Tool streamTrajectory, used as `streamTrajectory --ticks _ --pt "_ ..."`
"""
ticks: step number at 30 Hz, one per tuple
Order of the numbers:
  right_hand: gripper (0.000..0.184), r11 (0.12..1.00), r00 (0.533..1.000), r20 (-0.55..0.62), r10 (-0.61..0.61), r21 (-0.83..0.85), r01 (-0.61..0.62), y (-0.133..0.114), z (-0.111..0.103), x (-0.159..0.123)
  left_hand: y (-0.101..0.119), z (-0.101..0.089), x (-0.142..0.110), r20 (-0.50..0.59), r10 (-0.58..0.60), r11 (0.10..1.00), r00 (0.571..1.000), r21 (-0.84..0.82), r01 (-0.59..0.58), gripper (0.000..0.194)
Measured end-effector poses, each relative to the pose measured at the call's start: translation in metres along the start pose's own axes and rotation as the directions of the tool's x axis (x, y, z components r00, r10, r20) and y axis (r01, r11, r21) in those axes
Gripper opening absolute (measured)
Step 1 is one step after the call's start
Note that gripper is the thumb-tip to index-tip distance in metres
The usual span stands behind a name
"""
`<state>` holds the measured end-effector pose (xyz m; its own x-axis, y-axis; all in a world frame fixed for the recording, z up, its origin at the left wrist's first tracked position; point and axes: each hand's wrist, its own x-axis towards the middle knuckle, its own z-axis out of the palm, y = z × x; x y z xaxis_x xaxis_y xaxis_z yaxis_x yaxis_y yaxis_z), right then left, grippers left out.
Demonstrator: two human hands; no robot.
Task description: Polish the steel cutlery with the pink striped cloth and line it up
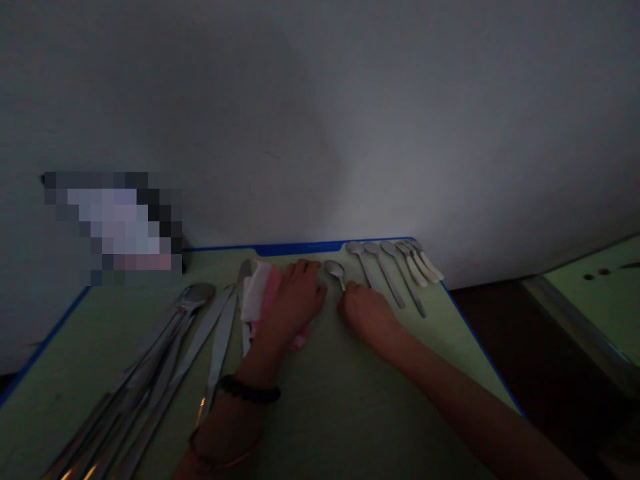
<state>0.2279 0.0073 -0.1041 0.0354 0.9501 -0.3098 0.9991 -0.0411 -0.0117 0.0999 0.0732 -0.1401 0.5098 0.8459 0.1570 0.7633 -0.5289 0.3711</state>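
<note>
My right hand (367,310) is closed round the handle of a metal spoon (334,269), whose bowl points away from me, low over the table or on it. A pink and white cloth (260,293) lies under my left hand (300,293), which rests on it with the fingers stretched out. Just left of the cloth is a table knife (244,273), partly covered by it. To the right of my right hand, several spoons (387,273) lie side by side, and beside them are forks with white handles (417,263).
A pile of long metal cutlery (155,360) spreads over the table's left side, with two knives (223,333) next to it. The green table (360,413) has a blue edge and meets a grey wall (300,133). A blurred-out object (120,220) stands at the back left.
</note>
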Motion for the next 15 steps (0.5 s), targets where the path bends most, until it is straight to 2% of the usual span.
streamTrajectory --ticks 4,15 --pt "0.028 1.000 0.997 -0.072 -0.014 -0.018 0.013 0.005 0.002 -0.006 0.002 -0.001 0.001 0.007 -0.010 1.000 1.000 0.013 0.010 0.034" --pt "0.025 0.997 0.990 -0.120 -0.078 0.016 0.080 0.023 -0.007 -0.010 -0.001 0.004 0.001 0.004 -0.003 0.999 1.000 0.036 0.003 0.036"
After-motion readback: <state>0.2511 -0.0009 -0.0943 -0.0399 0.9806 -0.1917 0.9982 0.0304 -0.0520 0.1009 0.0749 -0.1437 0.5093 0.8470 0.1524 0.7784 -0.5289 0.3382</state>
